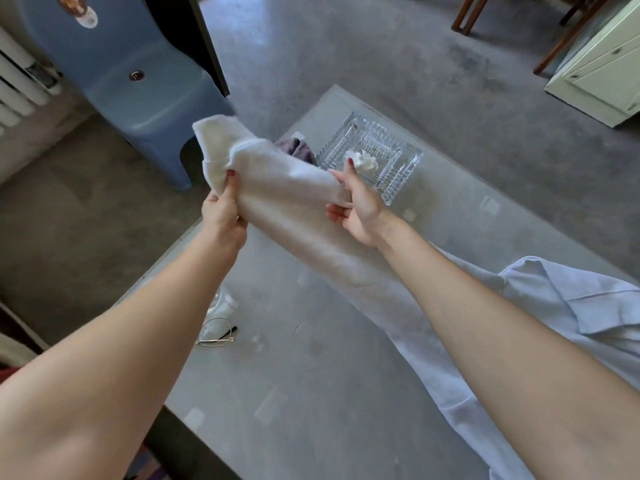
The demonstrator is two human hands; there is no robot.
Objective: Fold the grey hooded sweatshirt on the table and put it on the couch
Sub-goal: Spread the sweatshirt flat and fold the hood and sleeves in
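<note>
A pale grey-white sweatshirt (298, 202) is stretched out above the glass table (311, 393), running from my hands back toward the lower right. My left hand (223, 211) pinches its far end near the cuff, thumb on top. My right hand (356, 206) grips the cloth's right edge a little nearer. The far tip (214, 133) flops over past my left hand. The rest of the garment trails down onto the table. No couch is in view.
A cut-glass tray (391, 161) holding a crumpled tissue (363, 161) sits beyond my hands, next to a purple cloth (298, 148). Eyeglasses (216, 336) lie on the table's left side. A light blue shirt (571, 306) lies at right. A blue plastic stool (145, 95) stands beyond.
</note>
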